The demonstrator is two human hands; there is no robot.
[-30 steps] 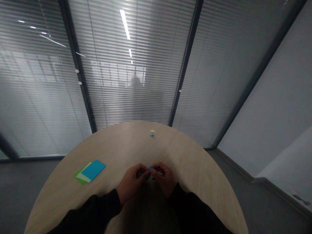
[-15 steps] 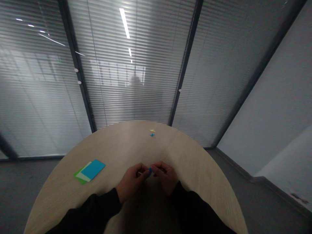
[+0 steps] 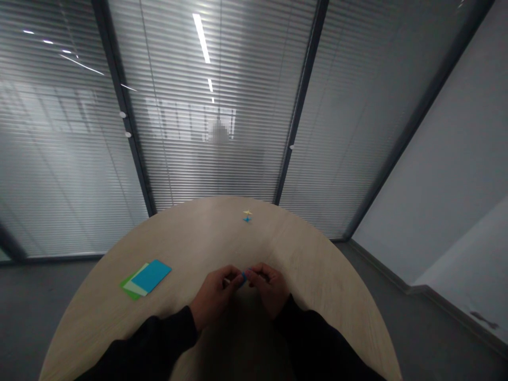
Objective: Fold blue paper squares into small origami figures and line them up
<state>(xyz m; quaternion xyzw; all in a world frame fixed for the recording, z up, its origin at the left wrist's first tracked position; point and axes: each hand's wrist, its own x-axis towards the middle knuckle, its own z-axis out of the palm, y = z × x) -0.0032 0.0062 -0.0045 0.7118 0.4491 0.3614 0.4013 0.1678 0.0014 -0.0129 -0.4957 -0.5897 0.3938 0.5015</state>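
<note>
My left hand (image 3: pixel 214 292) and my right hand (image 3: pixel 268 290) meet above the middle of the near table edge. Between their fingertips, both hands pinch a small piece of folded blue paper (image 3: pixel 243 278). Its shape is mostly hidden by my fingers. Well beyond my hands, a small yellow paper star (image 3: pixel 247 212) and a small blue paper star (image 3: pixel 247 219) lie close together near the far rim. To the left of my left hand lies a stack of coloured paper sheets (image 3: pixel 146 279), blue on top with pale and green sheets showing beneath.
The round light wood table (image 3: pixel 286 248) curves away in front of me. Beyond it stand glass partitions with slatted blinds (image 3: pixel 206 159). A grey floor (image 3: pixel 47 296) surrounds the table, and a pale wall (image 3: pixel 432 174) rises at the right.
My fingers have closed further around the blue paper, and less of it shows. My hands have drawn slightly closer together. The stars and the paper stack have not moved.
</note>
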